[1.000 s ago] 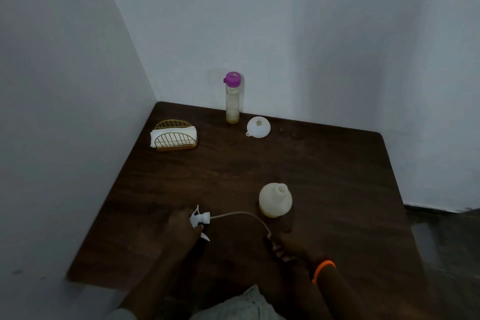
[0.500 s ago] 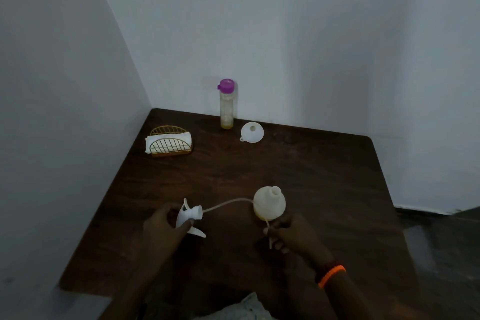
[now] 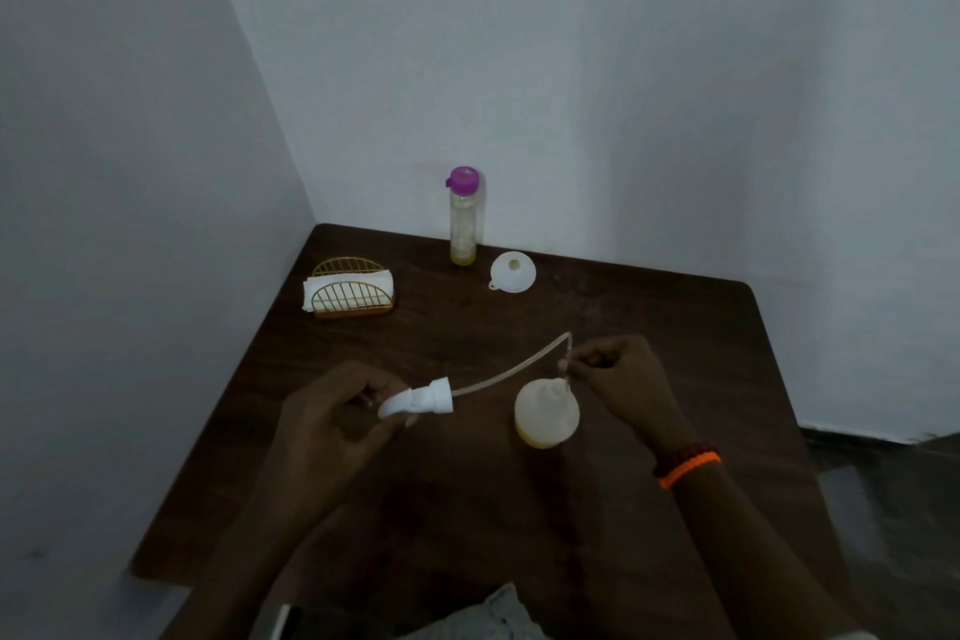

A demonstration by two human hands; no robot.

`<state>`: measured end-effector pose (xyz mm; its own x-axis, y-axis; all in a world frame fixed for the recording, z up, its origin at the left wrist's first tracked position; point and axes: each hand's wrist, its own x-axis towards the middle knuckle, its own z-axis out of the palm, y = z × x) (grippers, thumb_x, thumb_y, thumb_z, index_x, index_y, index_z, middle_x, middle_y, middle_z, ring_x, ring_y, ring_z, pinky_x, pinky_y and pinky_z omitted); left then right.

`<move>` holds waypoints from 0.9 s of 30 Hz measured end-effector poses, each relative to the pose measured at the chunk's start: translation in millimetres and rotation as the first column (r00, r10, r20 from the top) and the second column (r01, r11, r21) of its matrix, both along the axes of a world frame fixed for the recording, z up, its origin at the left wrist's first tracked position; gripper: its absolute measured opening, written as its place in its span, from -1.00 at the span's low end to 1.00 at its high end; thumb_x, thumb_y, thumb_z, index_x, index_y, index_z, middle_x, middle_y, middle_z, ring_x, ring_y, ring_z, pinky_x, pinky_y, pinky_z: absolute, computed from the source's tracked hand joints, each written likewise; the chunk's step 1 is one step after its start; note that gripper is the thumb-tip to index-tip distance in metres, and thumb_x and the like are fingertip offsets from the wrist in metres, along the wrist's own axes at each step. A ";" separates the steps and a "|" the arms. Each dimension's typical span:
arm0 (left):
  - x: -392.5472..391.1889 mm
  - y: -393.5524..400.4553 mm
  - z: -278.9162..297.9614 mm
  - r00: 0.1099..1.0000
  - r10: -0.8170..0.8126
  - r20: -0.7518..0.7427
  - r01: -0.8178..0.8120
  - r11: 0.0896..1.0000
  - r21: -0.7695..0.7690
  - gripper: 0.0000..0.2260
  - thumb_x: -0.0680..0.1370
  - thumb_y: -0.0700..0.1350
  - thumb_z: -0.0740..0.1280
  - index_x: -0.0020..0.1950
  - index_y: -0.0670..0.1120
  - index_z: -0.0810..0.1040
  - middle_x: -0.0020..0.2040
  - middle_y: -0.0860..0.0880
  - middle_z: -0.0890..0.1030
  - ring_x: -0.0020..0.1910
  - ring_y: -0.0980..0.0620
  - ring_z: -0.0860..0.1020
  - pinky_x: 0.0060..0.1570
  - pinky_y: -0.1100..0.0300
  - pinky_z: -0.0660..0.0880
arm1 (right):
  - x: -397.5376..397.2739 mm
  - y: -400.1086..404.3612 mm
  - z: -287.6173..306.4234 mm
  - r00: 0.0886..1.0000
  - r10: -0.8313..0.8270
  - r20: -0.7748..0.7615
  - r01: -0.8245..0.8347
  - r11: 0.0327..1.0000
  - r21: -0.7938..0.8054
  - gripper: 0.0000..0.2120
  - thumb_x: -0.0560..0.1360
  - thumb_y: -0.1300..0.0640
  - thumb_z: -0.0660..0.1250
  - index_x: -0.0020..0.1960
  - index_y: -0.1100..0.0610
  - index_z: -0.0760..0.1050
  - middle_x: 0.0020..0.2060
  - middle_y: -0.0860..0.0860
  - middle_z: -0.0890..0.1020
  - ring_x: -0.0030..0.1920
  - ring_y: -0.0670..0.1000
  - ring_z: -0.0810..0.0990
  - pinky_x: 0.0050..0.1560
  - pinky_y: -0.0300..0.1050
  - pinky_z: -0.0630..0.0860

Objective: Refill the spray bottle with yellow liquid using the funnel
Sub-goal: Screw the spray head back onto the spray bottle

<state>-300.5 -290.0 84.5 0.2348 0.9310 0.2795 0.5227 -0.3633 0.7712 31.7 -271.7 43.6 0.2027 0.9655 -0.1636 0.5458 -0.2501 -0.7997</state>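
Observation:
The pale spray bottle stands uncapped on the dark wooden table, with some yellow liquid at its bottom. My left hand grips the white spray head. Its thin dip tube arcs to the right, where my right hand pinches the tube's end just above the bottle's mouth. A white funnel lies at the back of the table. Beside it stands a tall clear bottle with a purple cap and a little yellow liquid.
A gold wire holder with white napkins sits at the back left. White walls close the table in on the left and at the back. An orange band is on my right wrist.
Both hands have lifted the spray head and tube off the table. My right hand moved up and back, bringing the tube's end over the bottle's mouth.

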 end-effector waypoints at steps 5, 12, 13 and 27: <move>2.8 -5.8 -8.2 0.996 -0.047 -0.071 0.052 0.996 0.073 -0.89 0.43 -0.09 0.44 -0.13 -0.12 0.67 -0.17 0.03 0.66 -0.17 0.13 0.62 -0.16 0.16 0.58 | -2.0 4.7 -13.8 1.000 -0.024 0.007 0.024 1.000 0.010 -0.97 0.43 0.13 0.50 -0.18 0.04 0.71 -0.29 -0.08 0.72 -0.23 -0.12 0.69 -0.17 -0.18 0.61; 4.0 -14.7 -4.5 0.960 -0.265 -0.092 0.268 0.963 0.018 -0.81 0.45 -0.02 0.42 0.00 -0.04 0.72 -0.04 0.14 0.65 -0.06 0.23 0.63 -0.11 0.30 0.57 | 3.7 -0.9 -34.6 0.997 -0.059 -0.054 0.057 0.998 -0.033 -0.94 0.44 0.16 0.50 -0.09 0.07 0.71 -0.19 -0.07 0.74 -0.14 -0.16 0.70 -0.07 -0.18 0.64; 4.2 -15.1 -2.8 0.953 -0.287 -0.101 0.289 0.957 0.004 -0.81 0.46 -0.01 0.42 0.02 -0.02 0.72 -0.03 0.15 0.65 -0.07 0.24 0.63 -0.13 0.32 0.57 | 5.2 -2.1 -37.0 0.996 -0.057 -0.066 0.055 0.998 -0.037 -0.92 0.44 0.17 0.50 -0.07 0.07 0.71 -0.18 -0.06 0.74 -0.14 -0.16 0.70 -0.04 -0.16 0.65; 60.4 9.3 2.7 0.926 -0.312 -0.212 0.327 0.944 0.035 -0.79 0.46 -0.04 0.51 0.09 0.04 0.65 -0.02 0.18 0.62 -0.06 0.30 0.55 -0.04 0.37 0.50 | 0.7 -13.7 -62.4 1.000 0.024 -0.007 -0.024 0.998 -0.066 -0.66 0.28 -0.02 0.61 0.04 -0.09 0.66 -0.02 -0.18 0.67 -0.04 -0.15 0.63 -0.09 -0.19 0.59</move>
<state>-240.1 -280.7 87.2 0.5744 0.7775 0.2560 0.5113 -0.5850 0.6296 32.4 -285.4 -18.7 0.1785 0.9570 -0.2286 0.5476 -0.2897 -0.7850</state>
